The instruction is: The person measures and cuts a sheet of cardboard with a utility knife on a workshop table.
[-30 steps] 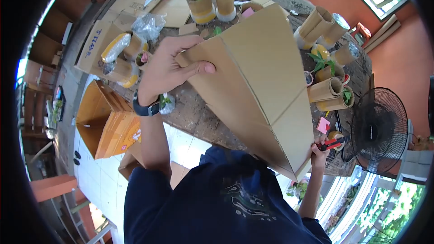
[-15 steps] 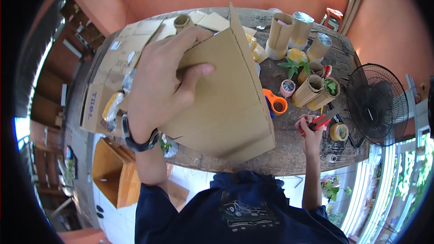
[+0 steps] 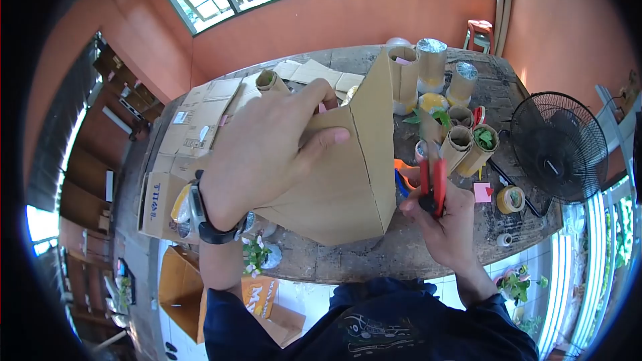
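Note:
My left hand (image 3: 267, 154) grips the top edge of a large folded cardboard sheet (image 3: 348, 174), held upright over the wooden table (image 3: 401, 254). A dark watch sits on that wrist. My right hand (image 3: 445, 217) is closed on red-handled scissors (image 3: 431, 174), blades pointing up, right beside the sheet's right edge. Whether the blades touch the cardboard I cannot tell.
Cardboard tubes with small plants (image 3: 468, 144) and foil-topped rolls (image 3: 431, 60) stand at the table's back right. A tape roll (image 3: 511, 198), a pink note (image 3: 483, 192) and orange scissors (image 3: 404, 174) lie nearby. A black fan (image 3: 558, 147) stands right. Flat cartons (image 3: 200, 120) lie left.
My right hand has come in from the table's right side to the cardboard's right edge, scissors now upright. The sheet has turned more edge-on, and my view has lifted toward the windows.

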